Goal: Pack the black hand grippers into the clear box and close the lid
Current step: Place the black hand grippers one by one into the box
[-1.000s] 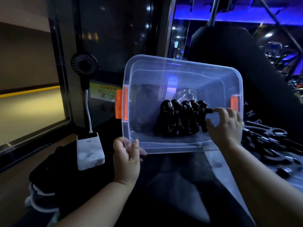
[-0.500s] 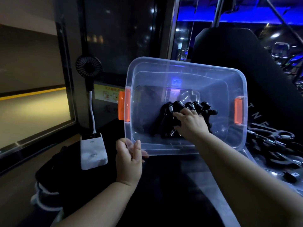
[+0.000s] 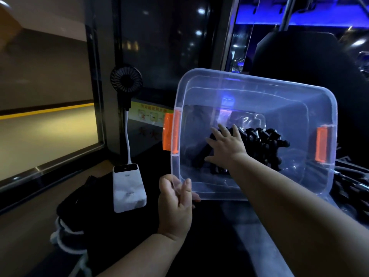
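Head camera looked down on a dark tabletop (image 3: 257, 248) in dim light, with a padded black backrest (image 3: 303, 56) rising behind it. The clear box (image 3: 257, 81) was raised above the tabletop and tipped so its open top faced the camera. The left hand (image 3: 175, 206) held it by the near left corner, the grip pinching the rim between thumb and fingers. The right arm reached over the near rim into the box. The right hand (image 3: 226, 148) lay with its grip spread, fingers straight and splayed, touching the left end of the black hand grippers (image 3: 265, 141). These sat in a tight row on the box floor, nearer the right wall than the left.

A dark bundle (image 3: 83, 198) with white cord lay at the left edge of the tabletop. Just right of it stood a white power bank (image 3: 128, 188), tilted on the bundle's edge. A small black fan (image 3: 126, 80) rose from the power bank on a white bendy stalk. Two orange latches (image 3: 169, 134) marked the short sides of the box, one on each. To the right, beyond the box, lay a heap of dark handled tools (image 3: 352, 186), too dim to name.
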